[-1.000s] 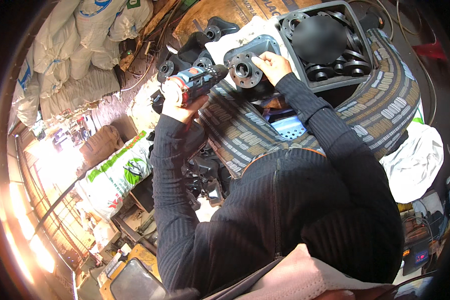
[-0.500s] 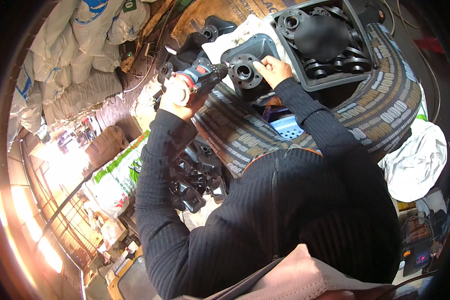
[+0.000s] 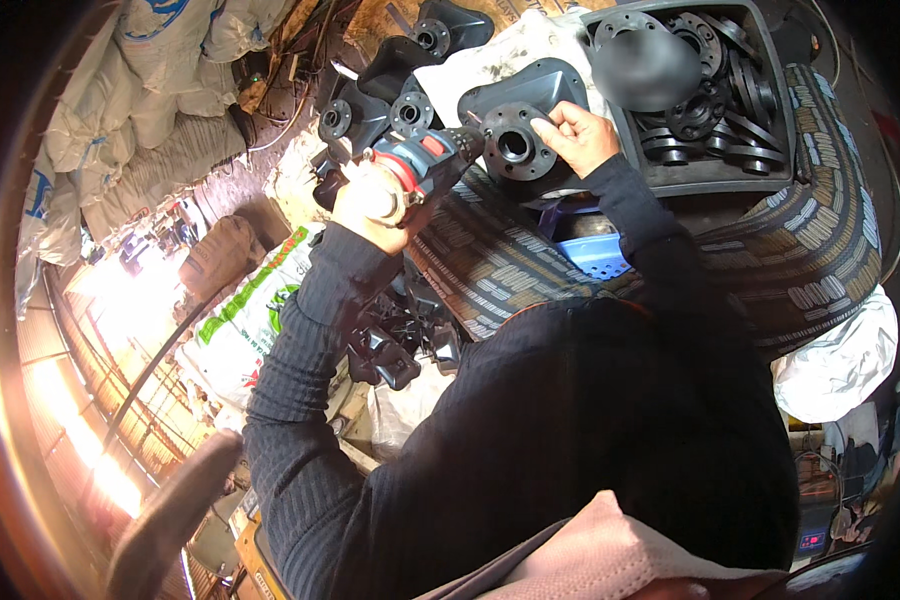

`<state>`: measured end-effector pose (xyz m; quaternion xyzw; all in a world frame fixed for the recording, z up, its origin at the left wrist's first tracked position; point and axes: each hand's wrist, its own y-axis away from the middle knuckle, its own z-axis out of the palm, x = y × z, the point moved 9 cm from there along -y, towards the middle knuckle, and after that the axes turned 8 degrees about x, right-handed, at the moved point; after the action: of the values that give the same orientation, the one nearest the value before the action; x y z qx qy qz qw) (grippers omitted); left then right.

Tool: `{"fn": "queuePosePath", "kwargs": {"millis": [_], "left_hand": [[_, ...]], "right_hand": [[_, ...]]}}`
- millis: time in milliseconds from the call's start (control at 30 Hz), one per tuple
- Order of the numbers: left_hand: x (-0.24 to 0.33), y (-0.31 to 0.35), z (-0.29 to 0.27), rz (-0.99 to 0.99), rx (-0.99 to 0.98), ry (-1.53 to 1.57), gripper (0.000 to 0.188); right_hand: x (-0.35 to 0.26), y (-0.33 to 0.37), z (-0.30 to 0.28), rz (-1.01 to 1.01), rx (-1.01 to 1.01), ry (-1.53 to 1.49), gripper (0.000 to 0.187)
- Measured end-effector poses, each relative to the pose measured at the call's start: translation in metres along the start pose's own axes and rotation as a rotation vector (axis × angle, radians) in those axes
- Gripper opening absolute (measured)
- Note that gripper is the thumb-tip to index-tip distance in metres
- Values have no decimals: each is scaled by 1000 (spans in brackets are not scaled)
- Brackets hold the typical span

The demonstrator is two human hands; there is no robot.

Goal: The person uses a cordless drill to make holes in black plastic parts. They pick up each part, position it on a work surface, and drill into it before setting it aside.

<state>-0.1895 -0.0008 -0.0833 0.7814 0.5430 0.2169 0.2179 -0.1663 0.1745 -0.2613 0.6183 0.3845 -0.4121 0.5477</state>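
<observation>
My left hand is wrapped round a cordless drill with a red collar. The drill's black chuck points right and meets the left rim of a round black flange. That flange has a wide centre hole and a ring of smaller holes. It sits on a black flared housing, which lies by a white cloth. My right hand is closed, thumb and forefinger pinching the flange's upper right rim. Any small piece between those fingertips is hidden, and so is the drill's tip.
A grey crate of black flanges stands at the right, a blurred patch over part of it. More flanged housings lie behind the drill. Below are a patterned cushion, a blue perforated basket and small black parts.
The flange, drill and both hands sit further right in the picture, as the view has shifted. The drill still meets the flange's left side. A blurred brown shape has appeared at the lower left.
</observation>
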Motion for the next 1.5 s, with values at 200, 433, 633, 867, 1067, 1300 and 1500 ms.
{"fn": "queuePosePath", "kwargs": {"millis": [200, 433, 633, 867, 1067, 1300, 1500], "left_hand": [[-61, 7, 58, -210, 60, 561, 51], [13, 49, 2, -23, 306, 491, 52], [92, 119, -30, 290, 664, 266, 41], [109, 116, -10, 176, 582, 472, 30], [106, 108, -3, 92, 510, 541, 32], [97, 112, 3, 62, 480, 532, 40], [108, 114, 10, 171, 429, 395, 79]], "right_hand": [[0, -3, 9, -48, -39, -52, 28], [-9, 2, -15, 79, -6, -67, 26], [-49, 45, -6, 402, -377, -1107, 71], [-68, 70, 0, 304, -427, -1125, 77], [-67, 71, 2, 270, -381, -1140, 78], [-72, 73, 0, 273, -334, -1073, 81], [-66, 75, 4, 241, -275, -1048, 82]]}}
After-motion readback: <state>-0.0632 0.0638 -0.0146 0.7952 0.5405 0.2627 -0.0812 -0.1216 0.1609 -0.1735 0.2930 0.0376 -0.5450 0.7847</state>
